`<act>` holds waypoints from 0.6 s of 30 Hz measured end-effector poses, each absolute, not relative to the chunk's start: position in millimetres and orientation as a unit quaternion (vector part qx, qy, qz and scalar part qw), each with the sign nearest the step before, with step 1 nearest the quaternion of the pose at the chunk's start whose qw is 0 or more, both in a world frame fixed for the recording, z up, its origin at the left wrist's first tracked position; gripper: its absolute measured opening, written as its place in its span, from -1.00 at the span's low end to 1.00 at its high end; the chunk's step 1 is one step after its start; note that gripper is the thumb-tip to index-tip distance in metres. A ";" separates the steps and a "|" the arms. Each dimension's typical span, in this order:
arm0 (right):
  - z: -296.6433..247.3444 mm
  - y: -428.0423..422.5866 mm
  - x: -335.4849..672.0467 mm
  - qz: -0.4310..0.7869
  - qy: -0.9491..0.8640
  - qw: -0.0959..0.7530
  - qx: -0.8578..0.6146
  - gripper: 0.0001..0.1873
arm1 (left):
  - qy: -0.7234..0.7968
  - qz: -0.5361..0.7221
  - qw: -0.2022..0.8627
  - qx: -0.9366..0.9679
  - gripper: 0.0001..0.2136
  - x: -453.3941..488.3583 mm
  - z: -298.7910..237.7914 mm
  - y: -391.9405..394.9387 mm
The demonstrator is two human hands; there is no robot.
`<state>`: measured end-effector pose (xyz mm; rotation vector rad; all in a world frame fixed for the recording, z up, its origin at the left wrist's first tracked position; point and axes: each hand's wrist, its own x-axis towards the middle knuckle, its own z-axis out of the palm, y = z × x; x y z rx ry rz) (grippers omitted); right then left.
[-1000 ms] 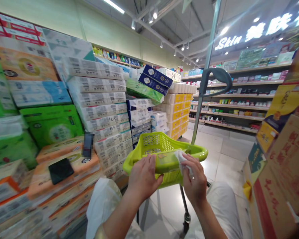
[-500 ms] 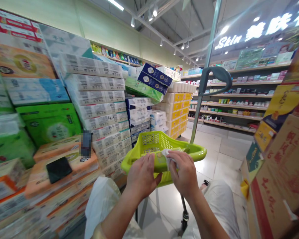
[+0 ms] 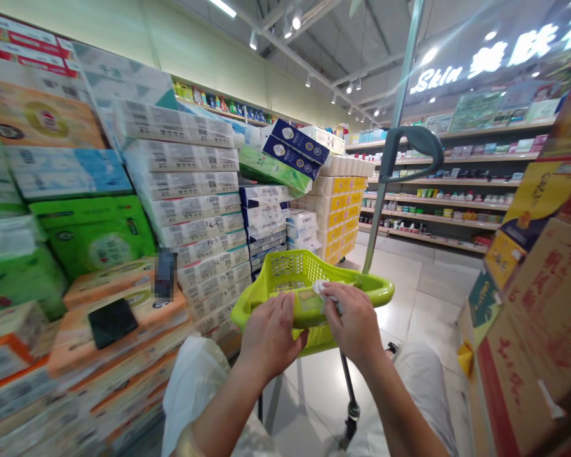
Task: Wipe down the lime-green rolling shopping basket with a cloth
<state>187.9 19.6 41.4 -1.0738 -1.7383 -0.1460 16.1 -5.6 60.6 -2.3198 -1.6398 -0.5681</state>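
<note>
At lower centre, my left hand grasps the near edge of a green basket; my right hand pinches a white tissue against it. I'd brace the left and rub with light, even pressure.

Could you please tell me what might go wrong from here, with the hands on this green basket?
The green basket has a caster wheel below it, so a push might make it roll, although the left hand rests on it.
The crumpled white wad is small in the right hand and could slip.
The blue packs lie tilted on a stack; a bump might dislodge them.
</note>
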 end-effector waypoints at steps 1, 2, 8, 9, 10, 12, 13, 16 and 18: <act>36.7 23.4 199.5 -0.067 -0.713 0.529 -0.454 -0.80 | -0.563 -0.195 0.120 -0.794 -0.52 16.3 60.8 -5.9; 32.0 27.3 211.0 -0.075 -0.700 0.539 -0.463 -0.80 | -0.564 -0.195 0.119 -0.793 -0.51 16.4 60.9 -6.1; 12.8 43.3 257.8 -0.116 -0.641 0.580 -0.489 -0.79 | -0.551 -0.199 0.135 -0.799 -0.47 14.2 59.1 -3.4; 12.0 44.2 260.8 -0.114 -0.640 0.584 -0.486 -0.79 | -0.546 -0.204 0.141 -0.800 -0.46 13.5 58.3 -2.8; 11.6 44.5 262.9 -0.111 -0.639 0.586 -0.485 -0.79 | -0.541 -0.210 0.146 -0.801 -0.46 12.7 57.4 -2.3; 12.2 43.7 265.2 -0.104 -0.638 0.586 -0.488 -0.79 | -0.534 -0.222 0.154 -0.801 -0.47 10.8 55.6 -1.8; 12.8 42.5 265.7 -0.100 -0.639 0.585 -0.490 -0.80 | -0.532 -0.226 0.159 -0.800 -0.48 9.7 54.6 -1.7; 14.8 36.1 266.0 -0.093 -0.642 0.582 -0.490 -0.80 | -0.521 -0.238 0.180 -0.800 -0.48 3.7 51.6 -1.5; 15.7 29.8 265.0 -0.093 -0.649 0.579 -0.484 -0.81 | -0.505 -0.247 0.191 -0.805 -0.47 -2.7 50.6 -0.7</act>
